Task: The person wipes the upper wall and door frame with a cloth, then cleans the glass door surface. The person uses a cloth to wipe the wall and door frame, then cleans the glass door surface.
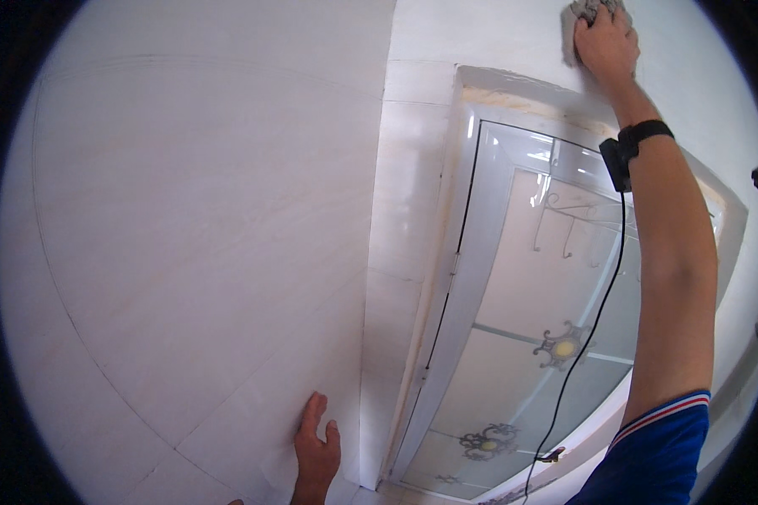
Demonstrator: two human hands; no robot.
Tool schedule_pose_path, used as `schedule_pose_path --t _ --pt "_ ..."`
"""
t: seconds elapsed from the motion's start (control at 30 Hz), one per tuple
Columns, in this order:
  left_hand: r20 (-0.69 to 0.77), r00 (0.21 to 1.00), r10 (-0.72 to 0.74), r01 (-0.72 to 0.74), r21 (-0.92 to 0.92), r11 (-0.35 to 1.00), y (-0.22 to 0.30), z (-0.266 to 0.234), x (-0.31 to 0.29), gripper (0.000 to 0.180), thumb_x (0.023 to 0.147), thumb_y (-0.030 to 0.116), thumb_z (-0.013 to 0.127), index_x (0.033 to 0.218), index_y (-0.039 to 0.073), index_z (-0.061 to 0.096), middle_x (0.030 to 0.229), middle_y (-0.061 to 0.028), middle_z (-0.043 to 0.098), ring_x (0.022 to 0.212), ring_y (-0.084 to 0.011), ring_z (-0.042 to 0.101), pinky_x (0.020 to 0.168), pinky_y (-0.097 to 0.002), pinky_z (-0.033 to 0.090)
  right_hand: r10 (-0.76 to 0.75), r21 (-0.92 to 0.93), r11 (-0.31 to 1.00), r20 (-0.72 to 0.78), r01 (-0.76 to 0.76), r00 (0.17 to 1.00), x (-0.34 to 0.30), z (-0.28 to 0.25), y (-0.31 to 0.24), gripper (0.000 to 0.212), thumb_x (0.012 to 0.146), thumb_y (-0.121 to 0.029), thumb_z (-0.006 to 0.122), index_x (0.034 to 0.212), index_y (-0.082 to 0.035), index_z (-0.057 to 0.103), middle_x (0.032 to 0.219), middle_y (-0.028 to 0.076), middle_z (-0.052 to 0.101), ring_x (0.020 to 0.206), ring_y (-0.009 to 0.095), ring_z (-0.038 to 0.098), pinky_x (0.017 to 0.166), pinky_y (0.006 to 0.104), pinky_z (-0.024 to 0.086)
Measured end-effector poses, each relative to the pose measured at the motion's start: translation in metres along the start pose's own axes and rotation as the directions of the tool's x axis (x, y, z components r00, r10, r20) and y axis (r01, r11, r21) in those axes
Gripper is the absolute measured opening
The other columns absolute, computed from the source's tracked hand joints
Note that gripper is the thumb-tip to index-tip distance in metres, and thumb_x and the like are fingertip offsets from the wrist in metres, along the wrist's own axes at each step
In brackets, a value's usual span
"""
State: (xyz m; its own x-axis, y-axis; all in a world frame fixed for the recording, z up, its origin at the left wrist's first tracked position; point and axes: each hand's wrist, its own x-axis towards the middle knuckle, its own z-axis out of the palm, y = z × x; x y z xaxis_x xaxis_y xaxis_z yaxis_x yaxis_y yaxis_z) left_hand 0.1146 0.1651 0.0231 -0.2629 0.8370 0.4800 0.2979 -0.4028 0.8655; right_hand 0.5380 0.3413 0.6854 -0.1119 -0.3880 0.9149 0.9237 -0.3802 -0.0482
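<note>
Our left hand (316,450) lies flat on the tiled wall (185,236), fingers slightly apart, bracing. To its right stands the frosted glass door (531,337). Our right hand (606,42), arm stretched high, has fingers clamped on a grey cloth (574,25) pressed to the wall above the door frame (514,84). Risk: overreach could slip the cloth loose.

The white tiled wall (210,210) carries the left hand (316,454), pressed flat on it; the grey cloth (577,25) lies under the right hand (606,42), above the door frame (480,93).
</note>
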Motion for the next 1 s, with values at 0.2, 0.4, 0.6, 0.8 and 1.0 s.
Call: schedule_pose_path --t 0.2,0.4,0.6,0.8,1.0 --pt "0.048 0.999 0.012 -0.013 0.024 1.000 -0.004 -0.008 0.006 0.064 0.097 -0.005 0.056 0.160 -0.006 0.041 0.155 -0.0277 0.058 0.147 -0.0348 0.055 0.124 -0.0431 0.040 -0.084 0.242 0.966 -0.029 0.089 0.996 -0.001 -0.026 -0.099 0.056 0.092 -0.033 0.067 0.142 -0.007 0.064 0.153 0.021 0.053 0.138 0.044 0.051 0.118 0.0529 0.044" --pt "0.053 0.999 0.001 -0.003 0.040 0.999 -0.004 -0.011 0.008 0.063 0.097 -0.005 0.057 0.158 -0.006 0.043 0.152 -0.0263 0.060 0.144 -0.0336 0.058 0.123 -0.0432 0.042 -0.198 0.358 0.923 0.135 0.139 0.971 -0.001 -0.027 -0.190 0.058 0.095 -0.033 0.062 0.147 -0.009 0.063 0.161 0.019 0.047 0.145 0.042 0.045 0.123 0.0500 0.039" --pt "0.004 0.999 0.050 -0.050 0.020 0.999 -0.006 -0.011 0.009 0.057 0.097 -0.001 0.061 0.154 -0.005 0.051 0.147 -0.0264 0.065 0.139 -0.0373 0.063 0.118 -0.0434 0.047 -0.331 0.443 0.871 0.217 0.210 0.918 0.001 -0.034 -0.234 0.056 0.098 -0.031 0.056 0.151 -0.011 0.061 0.167 0.018 0.043 0.151 0.042 0.039 0.128 0.0489 0.033" --pt "0.001 0.998 0.070 -0.069 0.068 0.995 -0.004 -0.010 0.009 0.058 0.098 -0.002 0.060 0.155 -0.004 0.049 0.147 -0.0259 0.065 0.139 -0.0364 0.063 0.117 -0.0429 0.048 -0.390 0.502 0.849 0.388 0.163 0.835 0.000 -0.050 -0.240 0.056 0.102 -0.033 0.053 0.155 -0.014 0.058 0.168 0.016 0.041 0.154 0.043 0.036 0.130 0.0498 0.030" --pt "-0.029 0.997 0.070 -0.067 0.082 0.994 -0.001 -0.008 0.004 0.058 0.098 -0.002 0.060 0.155 -0.004 0.049 0.146 -0.0257 0.065 0.139 -0.0359 0.063 0.117 -0.0423 0.048 -0.462 0.546 0.799 0.287 0.253 0.839 -0.030 -0.063 -0.248 0.050 0.095 -0.023 0.062 0.143 -0.014 0.066 0.165 0.013 0.044 0.149 0.041 0.041 0.126 0.0502 0.036"
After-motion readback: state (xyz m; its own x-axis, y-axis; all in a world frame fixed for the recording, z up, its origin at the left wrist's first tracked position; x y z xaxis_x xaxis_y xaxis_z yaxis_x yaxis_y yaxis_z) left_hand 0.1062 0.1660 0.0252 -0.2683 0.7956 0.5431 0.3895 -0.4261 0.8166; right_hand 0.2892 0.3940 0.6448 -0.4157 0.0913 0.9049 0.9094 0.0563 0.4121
